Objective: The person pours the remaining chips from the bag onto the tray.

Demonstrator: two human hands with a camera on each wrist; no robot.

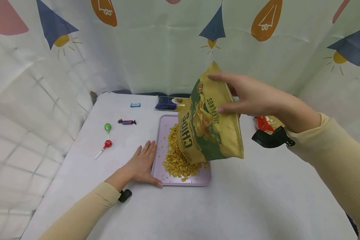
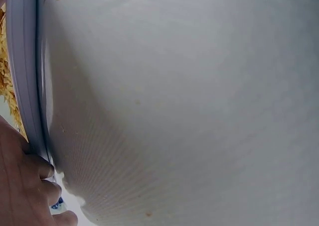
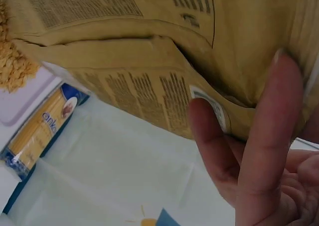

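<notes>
My right hand (image 1: 252, 95) grips a yellow and green chip bag (image 1: 210, 130), thumb on its front and fingers at the upper edge. In the right wrist view the fingers press into the back of the bag (image 3: 144, 91). The bag tilts over a lilac tray (image 1: 165, 125), hiding much of its right side. Crushed yellow chips (image 1: 180, 165) lie heaped on the tray. My left hand (image 1: 141, 165) is spread on the table at the tray's lower left edge, thumb touching its corner. The left wrist view shows the tray rim (image 2: 22, 61) beside the fingers.
Behind the tray lies a blue pasta packet (image 1: 169, 103). To the left are a green lollipop (image 1: 108, 127), a red lollipop (image 1: 108, 143), a purple wrapped candy (image 1: 127, 122) and a small blue candy (image 1: 135, 105). A red packet (image 1: 263, 124) is partly hidden behind my right wrist.
</notes>
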